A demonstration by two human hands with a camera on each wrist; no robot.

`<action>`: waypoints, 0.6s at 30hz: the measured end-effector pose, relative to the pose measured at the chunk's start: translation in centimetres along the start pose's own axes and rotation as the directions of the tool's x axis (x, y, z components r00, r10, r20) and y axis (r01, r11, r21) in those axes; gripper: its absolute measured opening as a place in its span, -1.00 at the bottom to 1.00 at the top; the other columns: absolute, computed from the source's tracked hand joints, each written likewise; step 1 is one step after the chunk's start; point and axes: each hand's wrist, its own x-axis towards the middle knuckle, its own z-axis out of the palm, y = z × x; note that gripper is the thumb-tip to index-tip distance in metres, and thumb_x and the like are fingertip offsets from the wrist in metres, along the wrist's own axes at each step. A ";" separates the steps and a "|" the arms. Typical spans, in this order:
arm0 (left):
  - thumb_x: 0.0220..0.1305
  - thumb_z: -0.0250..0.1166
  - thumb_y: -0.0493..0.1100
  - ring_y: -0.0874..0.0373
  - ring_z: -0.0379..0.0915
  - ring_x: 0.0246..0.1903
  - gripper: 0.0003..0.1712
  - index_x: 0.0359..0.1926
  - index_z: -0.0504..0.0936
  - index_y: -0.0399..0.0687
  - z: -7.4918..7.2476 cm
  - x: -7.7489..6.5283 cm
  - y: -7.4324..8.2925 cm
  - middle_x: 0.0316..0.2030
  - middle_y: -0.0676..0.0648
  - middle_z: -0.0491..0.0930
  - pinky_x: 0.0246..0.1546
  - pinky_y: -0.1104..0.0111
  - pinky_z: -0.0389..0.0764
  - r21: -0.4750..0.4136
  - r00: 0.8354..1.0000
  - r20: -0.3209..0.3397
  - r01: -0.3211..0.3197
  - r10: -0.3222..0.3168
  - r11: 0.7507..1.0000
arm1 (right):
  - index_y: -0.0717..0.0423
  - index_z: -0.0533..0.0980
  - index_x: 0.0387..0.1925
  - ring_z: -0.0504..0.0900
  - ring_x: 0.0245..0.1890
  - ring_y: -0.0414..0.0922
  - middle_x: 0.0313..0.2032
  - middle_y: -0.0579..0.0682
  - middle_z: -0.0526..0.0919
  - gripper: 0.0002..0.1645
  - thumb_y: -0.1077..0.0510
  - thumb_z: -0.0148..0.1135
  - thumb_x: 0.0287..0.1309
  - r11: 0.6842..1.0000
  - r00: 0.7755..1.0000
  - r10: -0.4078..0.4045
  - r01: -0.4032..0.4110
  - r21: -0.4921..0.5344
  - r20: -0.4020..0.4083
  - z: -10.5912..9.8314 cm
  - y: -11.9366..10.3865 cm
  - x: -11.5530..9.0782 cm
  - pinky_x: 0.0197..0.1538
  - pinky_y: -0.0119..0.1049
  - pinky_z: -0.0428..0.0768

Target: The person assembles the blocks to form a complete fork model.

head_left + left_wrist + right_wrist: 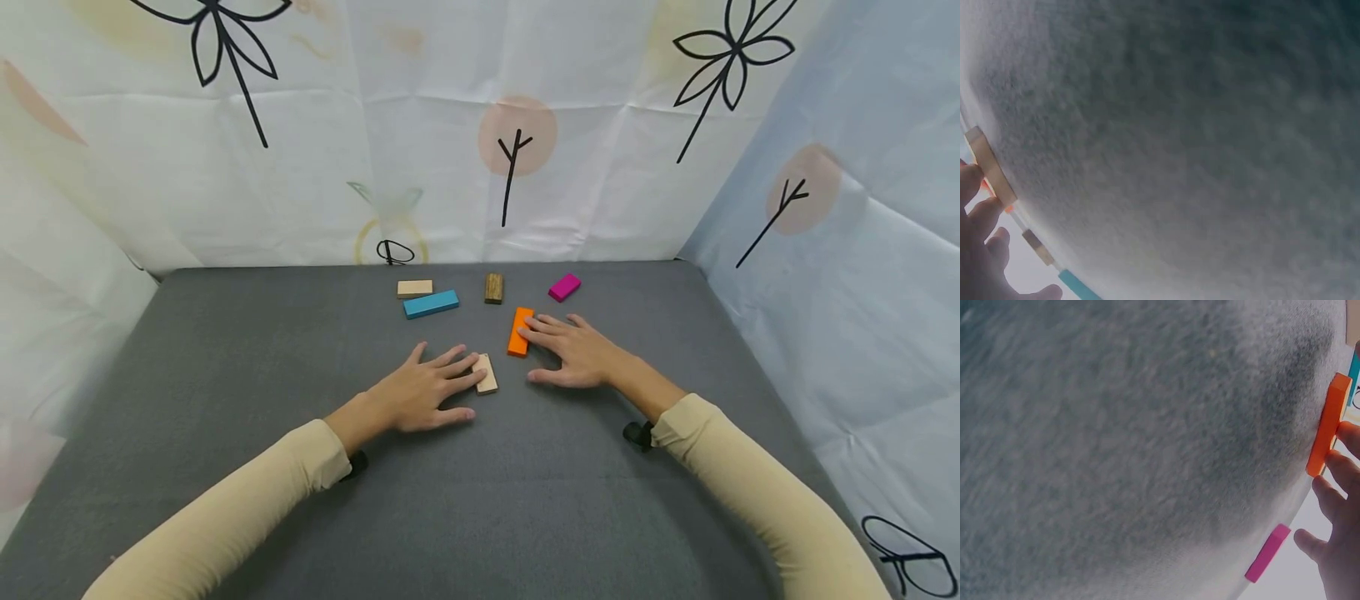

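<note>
My left hand (425, 392) spreads over the table with its fingertips on a pale wooden block (486, 374) that lies flat. In the left wrist view two fingers overlap the face of that pale block (991, 169). To the right, my right hand (573, 354) has its fingers extended, and the fingertips touch the right side of an orange block (519, 332). The right wrist view has the orange block (1329, 425) with fingertips along its edge. Both thumbs point inward, away from the blocks.
Behind the hands lie a blue block (431, 304), a second pale block (415, 288), a dark brown block (493, 288) and a magenta block (564, 287). The grey tabletop (480, 517) ends at a white patterned cloth (442, 125) at the back and sides.
</note>
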 end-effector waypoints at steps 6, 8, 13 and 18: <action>0.42 -0.14 0.46 0.03 -0.27 0.55 -0.16 0.57 0.04 0.27 0.0 0.3 0.5 0.56 0.05 -0.07 0.35 -0.34 -0.14 -0.008 1.000 0.010 -0.018 0.019 1.000 | -0.07 0.10 0.56 0.03 0.53 0.04 0.53 0.02 0.08 0.03 -0.47 0.09 0.23 1.000 1.000 -0.009 0.009 0.011 0.014 0.0 -0.6 0.2 0.43 0.31 -0.05; 0.42 -0.13 0.46 0.03 -0.26 0.55 -0.16 0.57 0.05 0.27 0.0 0.3 0.7 0.56 0.05 -0.06 0.35 -0.34 -0.13 -0.009 1.000 0.006 -0.027 0.028 1.000 | -0.07 0.10 0.56 0.02 0.53 0.04 0.54 0.01 0.07 0.04 -0.47 0.09 0.23 1.000 1.000 -0.013 0.013 0.016 0.020 -0.1 -0.8 0.3 0.43 0.31 -0.06; 0.41 -0.13 0.46 0.04 -0.26 0.55 -0.17 0.57 0.06 0.30 0.0 0.5 0.9 0.56 0.08 -0.07 0.35 -0.34 -0.11 -0.012 0.999 0.009 -0.045 0.045 0.999 | -0.07 0.10 0.56 0.03 0.53 0.04 0.54 0.01 0.07 0.04 -0.48 0.08 0.23 1.000 0.999 -0.029 0.029 0.006 0.037 -0.2 -1.2 0.5 0.42 0.31 -0.05; 0.42 -0.14 0.46 0.08 -0.32 0.55 -0.18 0.57 0.02 0.34 0.1 0.8 1.1 0.56 0.12 -0.12 0.37 -0.32 -0.13 -0.012 0.997 0.028 -0.065 0.065 0.998 | -0.05 0.15 0.54 0.03 0.53 0.04 0.53 0.02 0.09 0.03 -0.49 0.09 0.22 0.999 0.998 -0.050 0.050 0.006 0.047 -0.3 -1.6 0.8 0.42 0.33 -0.04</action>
